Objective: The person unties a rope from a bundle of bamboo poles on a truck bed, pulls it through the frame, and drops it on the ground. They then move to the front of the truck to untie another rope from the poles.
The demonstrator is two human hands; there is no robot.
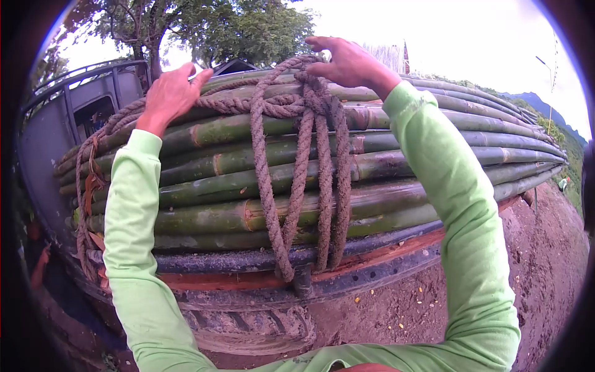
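Observation:
Green bamboo poles lie stacked lengthwise on a truck bed. A thick brown rope is knotted near the top of the stack, and several strands run down to the bed's edge. My left hand is raised over the upper poles, left of the knot, fingers apart, nothing held. My right hand is at the top of the rope, just right of the loop, with fingers curved and apart; no rope shows in its grasp.
The truck's metal cab frame stands at the left. Below the bed rail are a muddy tyre and brown ground. At the lower left, part of another person's arm shows. Trees rise behind.

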